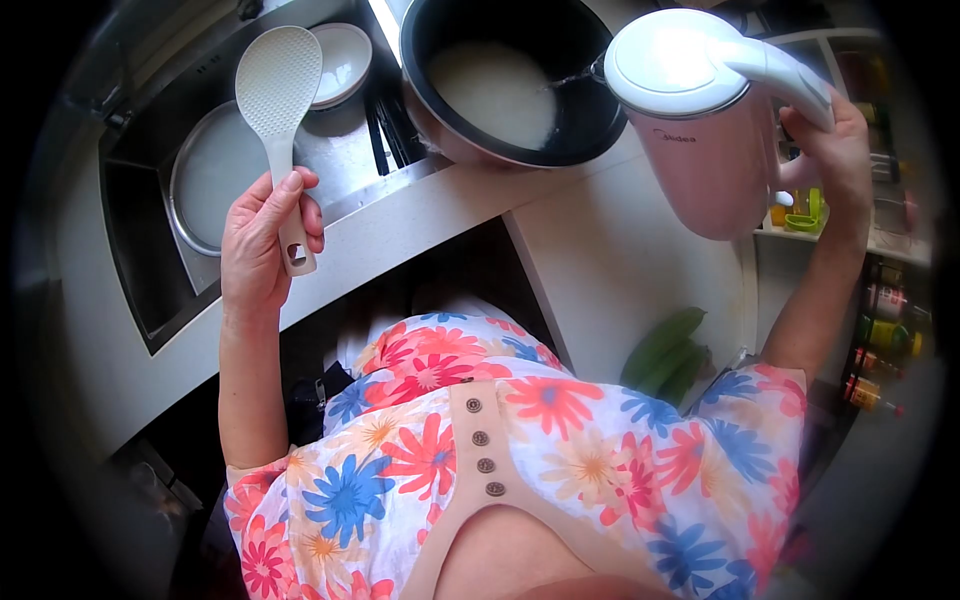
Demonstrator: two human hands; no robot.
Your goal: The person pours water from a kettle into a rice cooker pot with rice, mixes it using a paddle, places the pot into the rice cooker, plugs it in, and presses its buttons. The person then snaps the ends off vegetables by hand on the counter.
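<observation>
My left hand (268, 225) is closed around the handle of a white rice paddle (280, 85), held upright over the edge of the sink with its dimpled blade up. My right hand (835, 150) grips the white handle of a pink electric kettle (700, 160) with a white lid. The kettle is tilted, and a thin stream of water runs from its spout into a dark-lined rice cooker pot (430, 125). Whitish, cloudy contents (490, 95), perhaps rice in water, cover the bottom of the pot.
A steel sink (150, 290) at the left holds a round metal basin (178, 190) and stacked white bowls (345, 60). Dark chopsticks (378, 130) lie beside them. Green bananas (665, 355) rest on the white counter (610, 240). Several bottles (885, 335) stand on a rack at the right.
</observation>
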